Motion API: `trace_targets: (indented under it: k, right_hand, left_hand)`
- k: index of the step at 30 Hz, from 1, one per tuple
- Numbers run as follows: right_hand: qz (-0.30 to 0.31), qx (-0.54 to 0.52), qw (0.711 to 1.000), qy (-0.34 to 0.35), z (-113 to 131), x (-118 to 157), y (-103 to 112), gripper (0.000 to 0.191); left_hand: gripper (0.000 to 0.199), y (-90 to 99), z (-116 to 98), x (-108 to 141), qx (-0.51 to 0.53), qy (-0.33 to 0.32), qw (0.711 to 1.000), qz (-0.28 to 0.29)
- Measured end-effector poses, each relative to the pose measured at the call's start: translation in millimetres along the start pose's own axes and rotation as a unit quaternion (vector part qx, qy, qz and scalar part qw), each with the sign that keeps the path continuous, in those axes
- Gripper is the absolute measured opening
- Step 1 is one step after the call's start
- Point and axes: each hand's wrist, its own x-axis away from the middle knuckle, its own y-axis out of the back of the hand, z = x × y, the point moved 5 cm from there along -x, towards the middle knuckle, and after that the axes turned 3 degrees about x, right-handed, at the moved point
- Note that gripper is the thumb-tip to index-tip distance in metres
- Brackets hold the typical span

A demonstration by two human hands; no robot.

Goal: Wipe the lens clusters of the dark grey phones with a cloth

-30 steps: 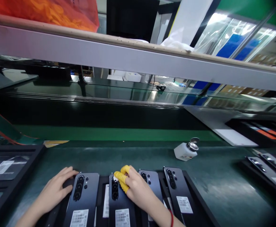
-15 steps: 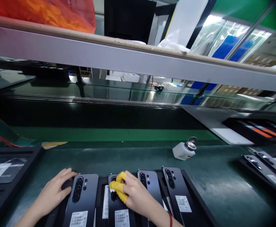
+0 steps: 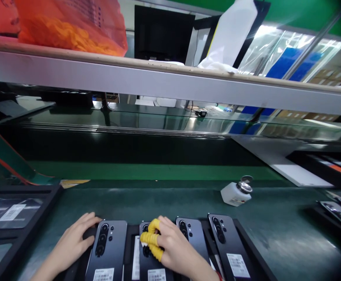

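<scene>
Several dark grey phones lie face down in a black tray (image 3: 254, 251), each with round camera lenses and a white label. My right hand (image 3: 174, 246) wears yellow finger cots and pinches a small white wipe (image 3: 144, 244) against the lenses of the second phone from the left (image 3: 151, 261). Its fingertips partly cover those lenses. My left hand (image 3: 72, 242) rests at the tray's left edge, fingers stretched out and thumb apart, touching beside the leftmost phone (image 3: 109, 244). Two more phones, the third (image 3: 195, 234) and the rightmost (image 3: 226, 246), lie to the right.
A white pump bottle (image 3: 235, 193) with a metal lid stands behind the tray on the green mat. Other black trays of phones flank it at left (image 3: 53, 195) and right. A long shelf (image 3: 158, 80) crosses above, carrying an orange bag (image 3: 79, 29).
The view has shifted, so everything appears slightly lower and further right. My right hand stays at the second phone's lenses with the white wipe; my left hand keeps its place.
</scene>
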Motion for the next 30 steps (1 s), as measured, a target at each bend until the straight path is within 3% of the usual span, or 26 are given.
trace_targets:
  k: [3, 8, 16, 22, 26, 30]
  right_hand:
    - [0.056, 0.006, 0.998, 0.015, -4, 3, 2, 0.019]
    - [-0.003, 0.009, 1.0, -0.006, -12, 14, 17, 0.023]
    - [0.005, -0.017, 0.998, 0.053, 1, 12, 1, 0.019]
    - [-0.051, -0.06, 0.996, 0.05, 6, 10, 1, 0.024]
    - [-0.007, -0.038, 0.996, 0.081, 10, 7, -2, 0.028]
    - [0.004, -0.041, 0.997, 0.058, -9, 13, 12, 0.031]
  left_hand:
    - [0.05, -3.8, 4, 0, -0.003, 0.001, 1.0, 0.007]
    - [0.049, 0.5, -3, -1, -0.007, -0.006, 1.0, 0.001]
    - [0.05, -3.4, 2, -1, -0.012, 0.0, 1.0, 0.022]
    - [0.051, 1.5, -7, -2, -0.005, 0.009, 0.999, 0.034]
    - [0.051, 1.8, -5, -2, 0.0, 0.0, 1.0, 0.024]
    - [0.055, -1.3, 3, -1, -0.011, 0.006, 1.0, 0.029]
